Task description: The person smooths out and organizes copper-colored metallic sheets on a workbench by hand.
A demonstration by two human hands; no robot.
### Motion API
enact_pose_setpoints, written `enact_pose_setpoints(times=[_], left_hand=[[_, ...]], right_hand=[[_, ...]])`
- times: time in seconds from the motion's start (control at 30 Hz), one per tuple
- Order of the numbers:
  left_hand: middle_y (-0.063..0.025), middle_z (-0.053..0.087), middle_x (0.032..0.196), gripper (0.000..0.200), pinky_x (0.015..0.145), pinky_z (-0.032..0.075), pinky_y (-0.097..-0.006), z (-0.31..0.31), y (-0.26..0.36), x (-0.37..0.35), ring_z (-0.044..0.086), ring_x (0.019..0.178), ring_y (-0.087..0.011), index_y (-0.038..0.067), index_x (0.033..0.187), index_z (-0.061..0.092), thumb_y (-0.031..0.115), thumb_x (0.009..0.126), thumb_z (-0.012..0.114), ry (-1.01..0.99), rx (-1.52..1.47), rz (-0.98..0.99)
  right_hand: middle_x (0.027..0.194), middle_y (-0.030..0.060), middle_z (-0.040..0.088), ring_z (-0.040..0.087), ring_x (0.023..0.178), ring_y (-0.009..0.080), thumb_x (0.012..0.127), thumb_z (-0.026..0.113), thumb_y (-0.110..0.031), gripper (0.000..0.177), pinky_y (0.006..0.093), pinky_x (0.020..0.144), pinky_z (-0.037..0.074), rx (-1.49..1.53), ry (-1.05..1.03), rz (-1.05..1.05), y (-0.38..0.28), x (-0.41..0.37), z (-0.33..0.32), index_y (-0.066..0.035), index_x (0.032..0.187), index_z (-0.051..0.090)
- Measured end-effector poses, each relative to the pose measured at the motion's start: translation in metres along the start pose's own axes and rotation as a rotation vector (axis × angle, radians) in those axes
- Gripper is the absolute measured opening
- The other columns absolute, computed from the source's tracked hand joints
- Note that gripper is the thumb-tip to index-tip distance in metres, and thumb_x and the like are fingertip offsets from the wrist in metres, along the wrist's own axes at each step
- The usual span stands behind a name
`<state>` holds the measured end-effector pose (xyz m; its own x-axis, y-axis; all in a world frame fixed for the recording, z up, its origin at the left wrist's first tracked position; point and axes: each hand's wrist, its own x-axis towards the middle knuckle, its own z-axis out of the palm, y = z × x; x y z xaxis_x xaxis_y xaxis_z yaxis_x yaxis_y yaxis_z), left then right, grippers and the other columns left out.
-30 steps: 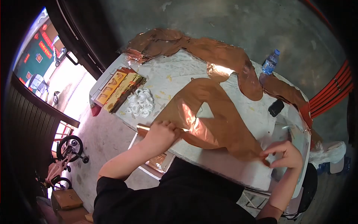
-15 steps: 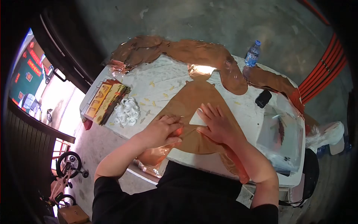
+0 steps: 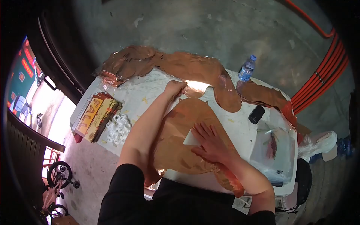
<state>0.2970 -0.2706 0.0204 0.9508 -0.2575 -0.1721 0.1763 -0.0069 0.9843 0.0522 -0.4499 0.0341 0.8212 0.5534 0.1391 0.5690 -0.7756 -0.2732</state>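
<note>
A large flat brown foil balloon (image 3: 176,150) lies across the near middle of the table, with a narrow neck and a shiny copper part (image 3: 197,87) at its far end. My left hand (image 3: 174,88) reaches to that end, fingers closed at the shiny part's left edge; the fingertips are partly hidden. My right hand (image 3: 210,141) rests flat on the brown foil, fingers stretched out. A white flat piece (image 3: 191,138) shows between its thumb and index finger, partly covered by the hand.
More brown foil (image 3: 187,63) runs along the table's far edge. A water bottle (image 3: 247,68) and a black object (image 3: 256,114) stand to the right, above a clear plastic pack (image 3: 272,153). White curled ribbons (image 3: 119,128) and a "FALL" sign (image 3: 91,116) lie left.
My left hand has moved from the near left of the foil balloon forward to its far shiny end. My right hand stays on the white piece. The whole view has shifted slightly.
</note>
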Motion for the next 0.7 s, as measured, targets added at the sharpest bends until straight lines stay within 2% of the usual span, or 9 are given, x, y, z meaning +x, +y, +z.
enact_pose_setpoints(times=[0.1,0.17,0.3,0.37,0.4,0.47,0.5,0.57,0.7], left_hand=[[-0.0014,0.051,0.051,0.024,0.036,0.028,-0.0238,0.005,0.0,0.007,0.04,0.038,-0.0091,0.007,0.064,0.056,0.021,0.08,0.065,0.021,-0.079,-0.02],[-0.0007,0.052,0.055,0.018,0.038,0.031,-0.0242,0.015,0.0,0.007,0.042,0.041,-0.0088,0.005,0.067,0.057,0.016,0.076,0.068,0.101,-0.136,0.036],[0.0004,0.052,0.058,0.016,0.04,0.033,-0.0232,0.019,-0.017,0.018,0.043,0.044,-0.0072,0.004,0.07,0.056,0.011,0.076,0.068,0.161,-0.156,0.172],[0.0004,0.05,0.054,0.019,0.036,0.025,-0.0215,0.023,-0.013,0.012,0.039,0.04,-0.0058,0.007,0.074,0.053,0.017,0.081,0.067,0.196,-0.154,0.235],[0.0004,0.05,0.054,0.019,0.036,0.025,-0.0215,0.024,-0.015,0.014,0.039,0.04,-0.0058,0.007,0.074,0.053,0.017,0.081,0.067,0.176,-0.152,0.226],[0.0009,0.05,0.056,0.019,0.037,0.025,-0.021,0.019,-0.019,0.018,0.04,0.041,-0.0058,0.006,0.075,0.054,0.019,0.081,0.068,0.183,-0.135,0.241],[0.0011,0.05,0.058,0.018,0.037,0.027,-0.0207,0.019,-0.014,0.012,0.041,0.043,-0.0054,0.006,0.078,0.056,0.02,0.082,0.067,0.182,-0.158,0.205],[0.001,0.051,0.059,0.019,0.039,0.031,-0.0207,0.014,-0.022,0.018,0.044,0.045,-0.006,0.005,0.08,0.056,0.021,0.081,0.068,0.13,-0.212,0.202],[0.0013,0.051,0.062,0.021,0.041,0.036,-0.0203,0.017,-0.013,0.011,0.046,0.047,-0.0066,0.005,0.087,0.057,0.023,0.082,0.067,0.127,-0.178,0.168]], right_hand=[[0.146,0.0165,0.024,0.02,0.135,0.0351,0.088,0.05,-0.041,0.066,0.0529,0.108,0.013,0.036,0.003,0.02,0.005,0.004,-0.001,-0.007,0.14,0.028],[0.143,0.0169,0.03,0.024,0.134,0.0346,0.089,0.051,-0.034,0.06,0.0487,0.108,0.017,0.32,-0.057,0.074,0.013,0.009,-0.002,-0.006,0.138,0.031],[0.142,0.019,0.029,0.027,0.132,0.0355,0.091,0.047,-0.039,0.056,0.0524,0.106,0.021,0.502,-0.133,0.117,0.03,0.041,-0.03,-0.004,0.132,0.037],[0.136,0.0188,0.036,0.034,0.126,0.0362,0.088,0.053,-0.033,0.047,0.0504,0.103,0.028,0.554,0.014,0.102,0.036,0.05,-0.023,-0.003,0.123,0.045],[0.136,0.0188,0.036,0.034,0.126,0.0362,0.088,0.053,-0.033,0.047,0.0504,0.103,0.028,0.556,0.021,0.123,0.032,0.052,-0.022,-0.003,0.123,0.045],[0.126,0.0175,0.047,0.043,0.12,0.0335,0.083,0.06,-0.021,0.042,0.0395,0.1,0.035,0.526,-0.021,0.037,0.02,0.056,-0.023,-0.003,0.12,0.049],[0.126,0.0175,0.047,0.043,0.12,0.0335,0.083,0.06,-0.021,0.042,0.0395,0.1,0.035,0.53,-0.005,0.059,0.013,0.051,-0.024,-0.003,0.12,0.049],[0.124,0.0173,0.047,0.046,0.116,0.0328,0.081,0.062,-0.02,0.043,0.0381,0.098,0.038,0.094,0.16,-0.144,-0.003,0.035,-0.027,-0.003,0.119,0.049],[0.114,0.0152,0.052,0.052,0.106,0.0313,0.079,0.061,-0.022,0.036,0.0365,0.093,0.04,0.102,0.269,-0.13,-0.009,-0.01,-0.042,-0.003,0.108,0.053]])
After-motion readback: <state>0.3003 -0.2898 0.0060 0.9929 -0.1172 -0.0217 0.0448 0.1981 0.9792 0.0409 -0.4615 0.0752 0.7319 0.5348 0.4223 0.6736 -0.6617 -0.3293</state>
